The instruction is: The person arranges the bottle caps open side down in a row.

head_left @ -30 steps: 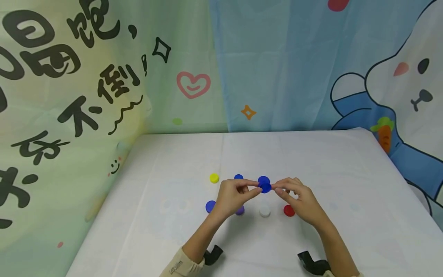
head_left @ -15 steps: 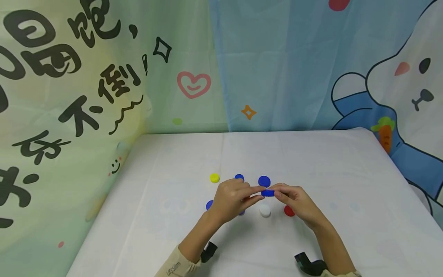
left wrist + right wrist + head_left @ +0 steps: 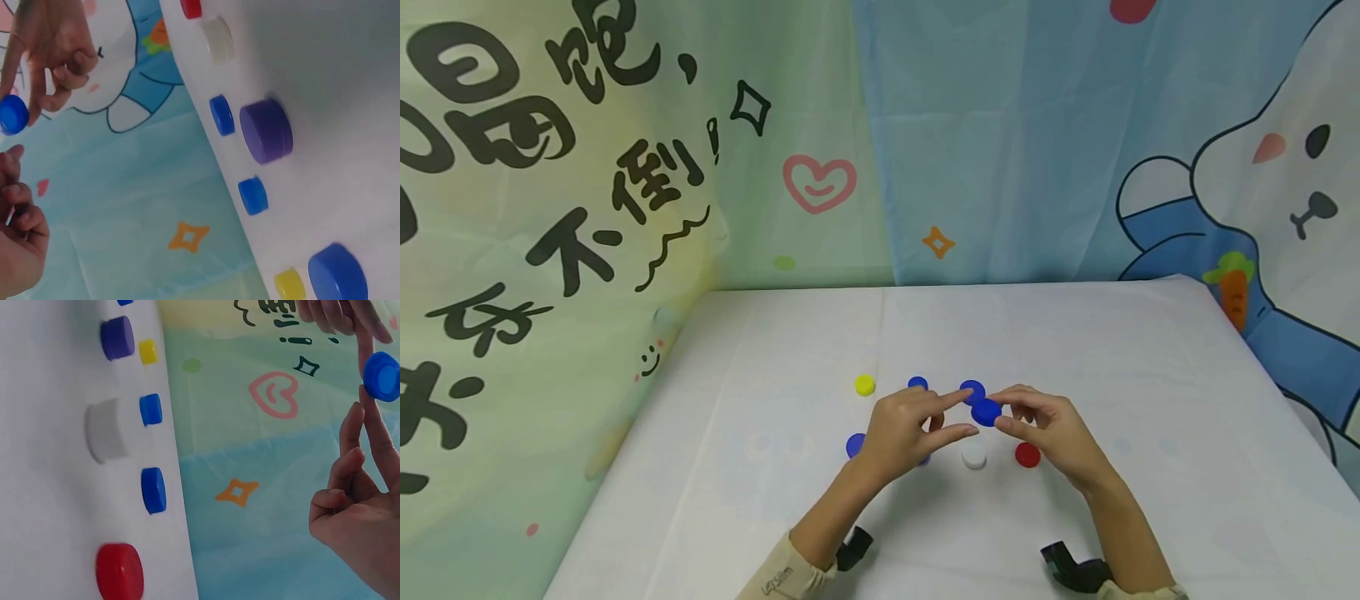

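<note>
My right hand (image 3: 1037,429) pinches a blue bottle cap (image 3: 987,412) between thumb and fingers, raised above the white table. One broad side of it faces the head camera; in the right wrist view the held cap (image 3: 382,376) shows a recessed round face. To its left is my left hand (image 3: 906,429), thumb and index finger extended and spread apart, with nothing gripped. Its index fingertip comes close to the held cap; whether they touch I cannot tell. Another blue cap (image 3: 972,390) lies behind, partly covered by the held one and the left index finger.
Around the hands on the white table (image 3: 775,350) lie a yellow cap (image 3: 865,385), a small blue cap (image 3: 917,382), a larger blue cap (image 3: 855,445), a white cap (image 3: 973,457) and a red cap (image 3: 1027,455). A purple cap (image 3: 267,131) is mostly hidden in the head view.
The held blue cap has turned from edge-on to face-on and shifted slightly right. My left thumb and index finger have spread and let go of it; my right hand keeps hold.
</note>
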Demonstrator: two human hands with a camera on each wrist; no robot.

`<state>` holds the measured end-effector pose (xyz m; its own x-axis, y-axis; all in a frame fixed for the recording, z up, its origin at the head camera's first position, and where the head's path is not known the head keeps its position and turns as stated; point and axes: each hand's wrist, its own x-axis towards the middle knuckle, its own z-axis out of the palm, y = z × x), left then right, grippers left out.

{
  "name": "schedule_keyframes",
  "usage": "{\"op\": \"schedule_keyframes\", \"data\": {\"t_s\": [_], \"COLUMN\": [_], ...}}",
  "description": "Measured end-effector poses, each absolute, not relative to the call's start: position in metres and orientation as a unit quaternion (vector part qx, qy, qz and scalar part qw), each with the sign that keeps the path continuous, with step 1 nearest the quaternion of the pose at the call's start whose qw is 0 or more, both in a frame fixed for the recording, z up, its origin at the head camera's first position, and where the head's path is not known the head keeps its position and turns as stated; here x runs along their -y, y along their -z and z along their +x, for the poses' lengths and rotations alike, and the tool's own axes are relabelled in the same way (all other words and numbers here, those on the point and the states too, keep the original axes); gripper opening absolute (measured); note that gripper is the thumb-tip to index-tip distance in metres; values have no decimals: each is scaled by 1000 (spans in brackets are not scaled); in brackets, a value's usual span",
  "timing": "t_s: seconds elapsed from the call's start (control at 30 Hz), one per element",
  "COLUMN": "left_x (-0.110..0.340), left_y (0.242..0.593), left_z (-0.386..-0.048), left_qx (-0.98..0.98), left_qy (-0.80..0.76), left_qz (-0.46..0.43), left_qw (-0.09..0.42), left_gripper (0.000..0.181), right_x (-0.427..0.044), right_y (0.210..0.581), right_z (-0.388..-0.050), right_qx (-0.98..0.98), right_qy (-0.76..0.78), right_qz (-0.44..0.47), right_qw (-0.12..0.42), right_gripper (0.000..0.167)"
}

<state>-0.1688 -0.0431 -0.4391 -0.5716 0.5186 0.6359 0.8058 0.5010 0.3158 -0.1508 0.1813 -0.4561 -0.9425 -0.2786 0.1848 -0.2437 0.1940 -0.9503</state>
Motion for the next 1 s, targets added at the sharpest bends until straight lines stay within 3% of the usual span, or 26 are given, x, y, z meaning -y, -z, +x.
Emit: {"op": "schedule_keyframes", "data": {"t_s": [0.3, 0.57, 0.8, 1.0], "left_x": [34, 10, -27, -53], "left_y": [444, 443, 458, 482], "left_z": [-167, -188, -223, -240], "left_qx": [832, 868, 922, 953], "left_qy": [357, 310, 205, 129], "left_qz": [-370, -343, -311, -270], "left_qw": [207, 181, 108, 42], "left_gripper": [34, 31, 32, 29], "right_x": [-187, -205, -227, -243], "right_y": [451, 458, 480, 504], "right_z": [-156, -175, -203, -215], "right_qx": [-790, -849, -877, -907], "right_qy": [580, 503, 462, 410], "right_qz": [-195, -147, -111, -96], "right_qw": [-34, -65, -63, -13], "right_gripper": [30, 31, 34, 43]}}
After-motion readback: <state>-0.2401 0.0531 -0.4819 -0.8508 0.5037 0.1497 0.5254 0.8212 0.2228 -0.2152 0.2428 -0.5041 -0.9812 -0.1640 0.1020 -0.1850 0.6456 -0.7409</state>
